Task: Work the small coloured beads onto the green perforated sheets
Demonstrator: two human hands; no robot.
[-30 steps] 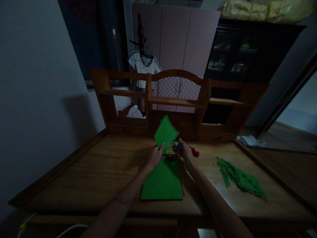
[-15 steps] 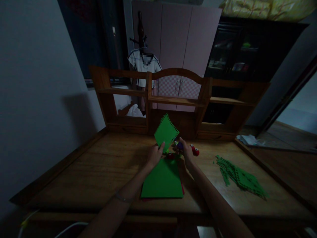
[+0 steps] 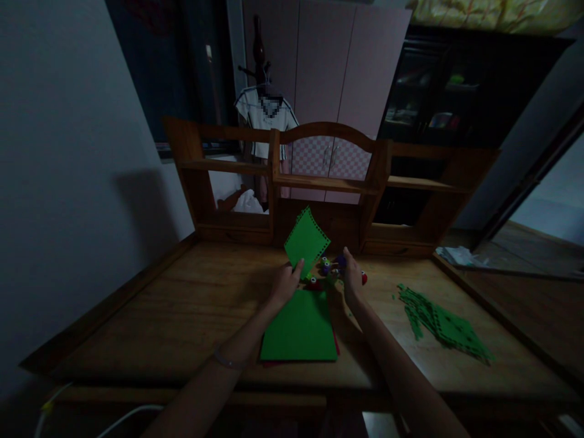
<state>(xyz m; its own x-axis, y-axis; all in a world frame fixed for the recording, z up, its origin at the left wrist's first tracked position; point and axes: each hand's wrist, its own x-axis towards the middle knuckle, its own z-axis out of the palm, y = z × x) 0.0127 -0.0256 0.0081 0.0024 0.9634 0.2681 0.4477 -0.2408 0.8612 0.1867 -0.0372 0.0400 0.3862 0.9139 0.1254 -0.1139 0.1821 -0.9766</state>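
Observation:
My left hand [image 3: 285, 284] pinches the lower corner of a green paper sheet [image 3: 306, 240] with a punched, perforated edge and holds it upright above the wooden desk [image 3: 182, 310]. My right hand [image 3: 353, 281] reaches among several small craft punches [image 3: 326, 266] in purple, red and green just behind a stack of flat green sheets [image 3: 300, 327]. Its fingers curl over one of them, though the room is dim and I cannot make out a firm grip.
A pile of punched green sheets [image 3: 440, 325] lies at the right of the desk. A wooden shelf hutch [image 3: 328, 182] stands along the back edge. White papers [image 3: 454, 255] rest at the far right; a white cable [image 3: 123, 420] hangs at the front left.
My right hand has shifted slightly right and back among the punches, and its fingers have risen. The left hand and its sheet stay almost still.

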